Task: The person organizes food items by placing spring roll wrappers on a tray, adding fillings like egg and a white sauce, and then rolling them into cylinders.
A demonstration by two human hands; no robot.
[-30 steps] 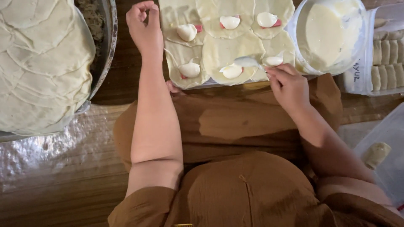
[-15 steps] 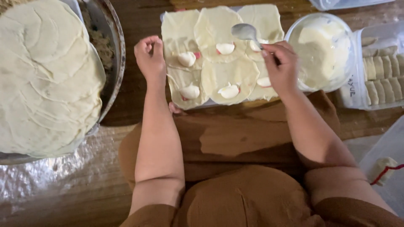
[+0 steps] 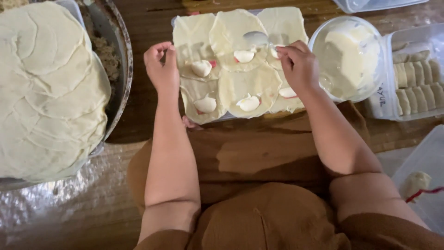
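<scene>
Wrappers: six thin pale square dough wrappers (image 3: 249, 83) lie on a flat board, overlapping one another, in two rows of three, just left of the round white bowl (image 3: 349, 58).
Filling: each wrapper carries a small white dollop with a bit of pink under it, for example the one (image 3: 249, 103) on the middle wrapper of the near row.
Right hand: the right hand (image 3: 299, 65) is closed around the handle of a metal spoon (image 3: 255, 38); it rests at the board's right edge, close to the bowl.
Spoon: its scoop hangs over the middle wrapper of the far row, above the dollop there.
Left hand: the left hand (image 3: 162, 69) is loosely curled at the board's left edge, thumb and forefinger nearly meeting; I cannot tell if something is pinched between them.
Bowl: it holds a white creamy mass.
Tray of rolls: a clear plastic tray with finished pale rolls (image 3: 418, 81) stands just right of the bowl.
Stack: a big round pile of flat pale dough sheets (image 3: 46, 88) lies well left of the bowl, beside a metal pan (image 3: 121, 60).
</scene>
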